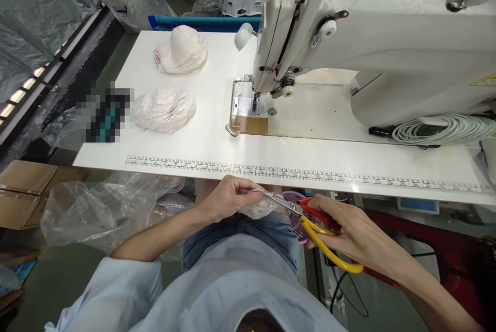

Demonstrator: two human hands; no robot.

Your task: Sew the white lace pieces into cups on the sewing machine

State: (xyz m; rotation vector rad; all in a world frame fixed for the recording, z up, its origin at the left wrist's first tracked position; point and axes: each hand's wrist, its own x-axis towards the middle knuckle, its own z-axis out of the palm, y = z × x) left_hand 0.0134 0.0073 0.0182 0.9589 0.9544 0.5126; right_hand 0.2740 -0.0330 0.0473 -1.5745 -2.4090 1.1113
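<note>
In front of the table edge, over my lap, my left hand (236, 196) pinches a small piece of pale pink lace fabric (260, 209). My right hand (341, 223) grips scissors (315, 223) with one red and one yellow handle. Their metal blades point left and lie against the lace close to my left fingertips. How far the blades are parted is hard to make out. On the white table, a pale lace bundle (166, 110) lies at the left, and a rounded pale fabric piece (182, 49) sits behind it.
A white sewing machine (387, 32) takes up the table's right side, its needle area (254, 104) near the middle. Coiled pale cable (442, 129) lies at right. A printed ruler (294, 173) runs along the front edge. Below are a purple basket (296, 226), plastic bags (101, 213) and cardboard boxes (29, 192).
</note>
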